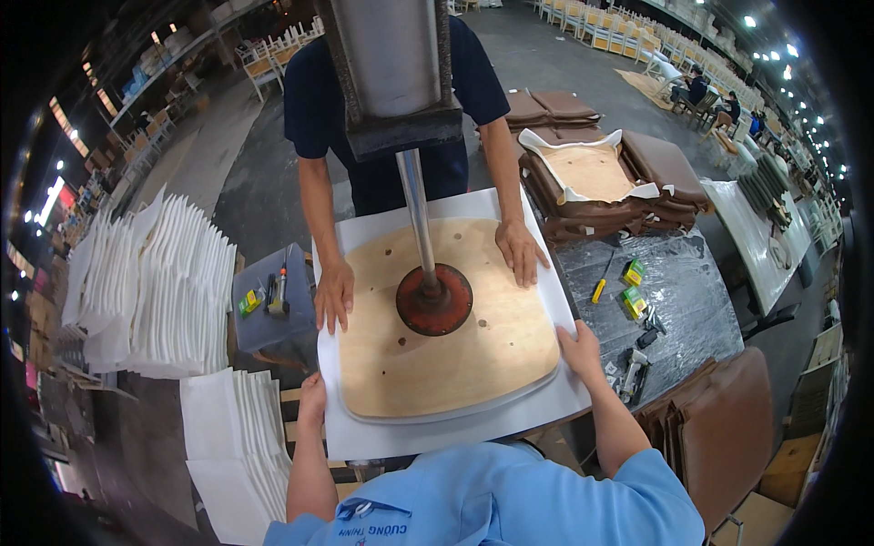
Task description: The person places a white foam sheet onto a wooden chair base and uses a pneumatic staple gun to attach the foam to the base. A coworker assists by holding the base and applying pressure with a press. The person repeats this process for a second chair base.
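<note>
A plywood seat board (437, 364) with small holes lies over a pale pad on a white sheet (364, 440). A round red press plate (435, 314) on a steel rod (413, 200) bears on the board's middle. My left hand (312, 398) is closed at the sheet's left edge, its fingertips hidden. On the right edge, my right hand (580, 350) grips the sheet, thumb on top and fingers underneath. Across from me, a co-worker's two hands (335, 293) rest on the board, one at each side.
Brown upholstered seats (583, 214) are stacked at back right, more (719, 437) at lower right. A wrapped table (692, 282) holds a yellow cutter (598, 289), small boxes (634, 272) and a staple gun (635, 375). White sheets (164, 282) and a blue-grey bin (273, 318) stand left.
</note>
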The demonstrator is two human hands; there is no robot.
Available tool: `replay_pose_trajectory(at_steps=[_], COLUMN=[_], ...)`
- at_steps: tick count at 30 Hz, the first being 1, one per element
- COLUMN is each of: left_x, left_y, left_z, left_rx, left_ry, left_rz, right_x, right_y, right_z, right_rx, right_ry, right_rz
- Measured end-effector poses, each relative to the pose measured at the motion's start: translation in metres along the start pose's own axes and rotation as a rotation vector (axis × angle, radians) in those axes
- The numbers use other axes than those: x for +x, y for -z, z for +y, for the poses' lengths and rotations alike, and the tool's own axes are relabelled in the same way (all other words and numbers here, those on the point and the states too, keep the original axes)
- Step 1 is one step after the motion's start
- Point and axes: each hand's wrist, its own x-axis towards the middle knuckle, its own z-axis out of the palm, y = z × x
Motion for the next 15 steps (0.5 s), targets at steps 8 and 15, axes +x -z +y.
replay_pose_trajectory(at_steps=[8, 15], left_x=[-0.002, 0.009], left_y=[0.014, 0.016], left_z=[-0.006, -0.002], left_rx=[-0.181, -0.192], left_ry=[0.053, 0.070], left_rz=[-0.118, -0.191], right_x=[0.000, 0.002], right_y=[0.002, 0.008], right_z=[-0.005, -0.008], right_rx=[0.049, 0.030], right_ry=[-0.009, 0.015], right_rz=[-0.041, -0.035])
